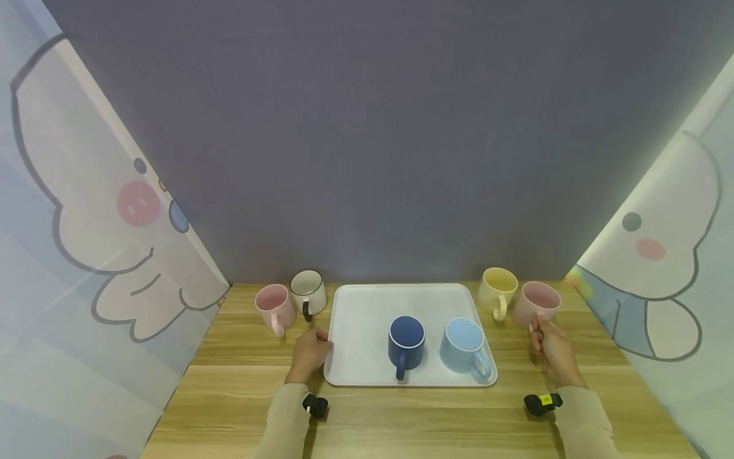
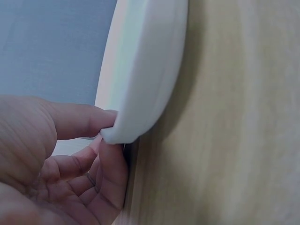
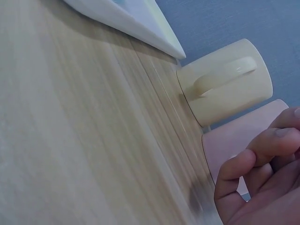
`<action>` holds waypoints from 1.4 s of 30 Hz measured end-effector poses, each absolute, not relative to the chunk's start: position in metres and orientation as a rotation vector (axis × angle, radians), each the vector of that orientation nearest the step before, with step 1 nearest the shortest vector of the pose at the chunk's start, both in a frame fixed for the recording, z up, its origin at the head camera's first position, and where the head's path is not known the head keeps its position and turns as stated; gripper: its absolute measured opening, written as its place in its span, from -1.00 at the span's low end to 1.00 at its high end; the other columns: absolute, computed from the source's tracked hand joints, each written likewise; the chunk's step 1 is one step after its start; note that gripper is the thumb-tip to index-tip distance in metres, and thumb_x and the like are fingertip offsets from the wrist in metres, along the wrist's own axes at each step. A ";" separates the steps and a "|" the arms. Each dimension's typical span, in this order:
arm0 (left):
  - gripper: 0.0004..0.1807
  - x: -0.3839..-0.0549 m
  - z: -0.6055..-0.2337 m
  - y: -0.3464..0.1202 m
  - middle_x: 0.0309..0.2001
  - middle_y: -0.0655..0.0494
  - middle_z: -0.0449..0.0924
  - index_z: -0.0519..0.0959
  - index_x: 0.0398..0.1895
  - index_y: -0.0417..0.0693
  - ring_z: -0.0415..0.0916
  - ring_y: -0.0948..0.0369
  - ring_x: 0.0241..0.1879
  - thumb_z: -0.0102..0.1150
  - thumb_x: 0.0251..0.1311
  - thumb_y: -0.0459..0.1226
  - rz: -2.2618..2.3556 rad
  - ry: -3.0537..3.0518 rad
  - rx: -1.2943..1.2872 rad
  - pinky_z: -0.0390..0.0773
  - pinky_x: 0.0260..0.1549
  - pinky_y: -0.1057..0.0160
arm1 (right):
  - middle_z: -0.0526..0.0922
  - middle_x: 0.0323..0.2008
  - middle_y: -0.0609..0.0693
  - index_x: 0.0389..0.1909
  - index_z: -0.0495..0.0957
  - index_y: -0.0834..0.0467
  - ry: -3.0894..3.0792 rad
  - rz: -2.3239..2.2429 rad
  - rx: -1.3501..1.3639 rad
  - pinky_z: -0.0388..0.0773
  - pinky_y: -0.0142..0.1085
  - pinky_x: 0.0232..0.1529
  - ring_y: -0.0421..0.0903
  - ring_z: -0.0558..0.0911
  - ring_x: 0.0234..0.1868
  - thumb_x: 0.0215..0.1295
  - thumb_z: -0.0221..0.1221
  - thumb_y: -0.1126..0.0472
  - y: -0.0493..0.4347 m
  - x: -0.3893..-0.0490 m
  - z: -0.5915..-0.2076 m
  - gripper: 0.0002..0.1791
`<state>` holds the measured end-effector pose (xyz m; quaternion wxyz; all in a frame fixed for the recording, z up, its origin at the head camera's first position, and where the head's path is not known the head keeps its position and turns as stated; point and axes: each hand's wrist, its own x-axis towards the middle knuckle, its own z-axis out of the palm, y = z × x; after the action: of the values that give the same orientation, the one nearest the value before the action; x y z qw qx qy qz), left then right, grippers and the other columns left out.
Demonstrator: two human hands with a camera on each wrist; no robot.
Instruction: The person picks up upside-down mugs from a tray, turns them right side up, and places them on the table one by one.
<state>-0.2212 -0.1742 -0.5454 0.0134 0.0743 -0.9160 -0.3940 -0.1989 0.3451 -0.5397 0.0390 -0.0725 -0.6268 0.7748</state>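
My left hand (image 1: pixel 310 351) is at the left edge of the white tray (image 1: pixel 361 319). In the left wrist view its thumb and forefinger pinch the tray's rim (image 2: pixel 150 79). On the tray stand a dark blue mug (image 1: pixel 406 347) and a light blue mug (image 1: pixel 459 350), each showing a flat, round face on top. My right hand (image 1: pixel 553 347) grips the handle of the right-hand pink mug (image 1: pixel 526 310), its fingers curled in front of that mug in the right wrist view. The fingers hide most of the handle. Just left of it stands a yellow mug (image 1: pixel 494 294), upright.
Left of the tray, another pink mug (image 1: pixel 281 312) and a white mug (image 1: pixel 312 298) with a black handle stand side by side. Everything is on a wooden table (image 1: pixel 413 421), backed by a grey panel (image 1: pixel 367 159). Printed cartoon curtains (image 1: pixel 86 210) flank both sides.
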 end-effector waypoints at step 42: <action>-0.86 -0.219 -0.541 -0.173 -0.34 -0.09 0.67 0.61 -0.29 -0.26 0.58 0.07 -0.33 0.30 0.12 -0.36 -1.213 -2.845 0.196 0.55 -0.32 0.13 | 0.54 -0.38 -0.08 -0.17 0.53 0.26 -2.825 1.565 0.282 0.47 -0.39 -0.38 -0.29 0.48 -0.40 0.41 0.25 0.15 0.277 -0.168 -0.504 -0.77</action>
<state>-0.2193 -0.1727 -0.5412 0.0211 0.0633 -0.9179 -0.3913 -0.1675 0.2770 -0.5035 -0.0503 0.0869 -0.8703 0.4821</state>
